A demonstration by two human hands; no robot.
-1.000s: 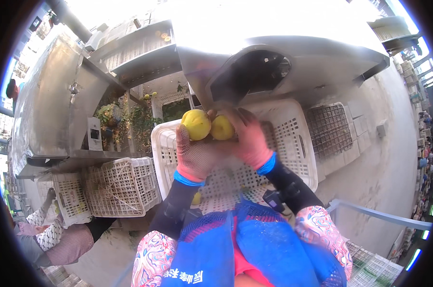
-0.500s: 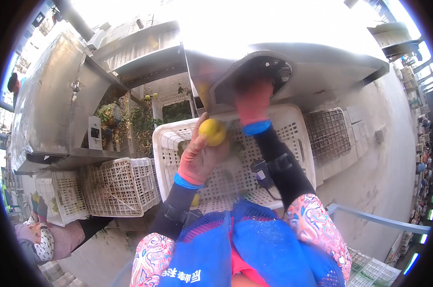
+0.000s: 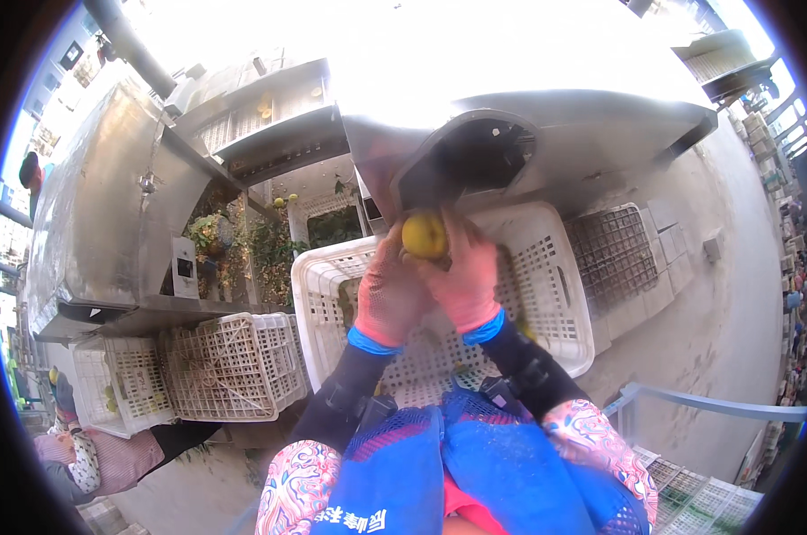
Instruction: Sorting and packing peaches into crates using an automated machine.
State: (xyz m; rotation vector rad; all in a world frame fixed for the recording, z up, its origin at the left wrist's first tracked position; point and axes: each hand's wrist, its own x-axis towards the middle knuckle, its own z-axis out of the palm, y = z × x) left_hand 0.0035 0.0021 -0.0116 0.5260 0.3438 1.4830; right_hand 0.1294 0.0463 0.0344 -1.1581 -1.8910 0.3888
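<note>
Between my two gloved hands is a round yellow fruit (image 3: 424, 234), just below the dark opening (image 3: 475, 152) of a metal chute. My left hand (image 3: 387, 290), in a pinkish-orange glove, is closed around its left side. On the other side, my right hand (image 3: 467, 278), gloved alike, grips the fruit with thumb and fingers. Beneath both hands stands a large white slotted crate (image 3: 559, 294); some leaves and yellow fruit partly show inside it, much of it hidden by my arms.
To the left stand more white crates (image 3: 234, 366) below a big metal housing (image 3: 109, 214). A co-worker (image 3: 100, 450) is at the far left. A dark-gridded crate (image 3: 613, 245) sits to the right, and a pale blue rail (image 3: 707, 406) crosses the lower right.
My right hand has come back out of the chute opening and onto the fruit. My left hand has moved right with its fruit, so both hands now meet.
</note>
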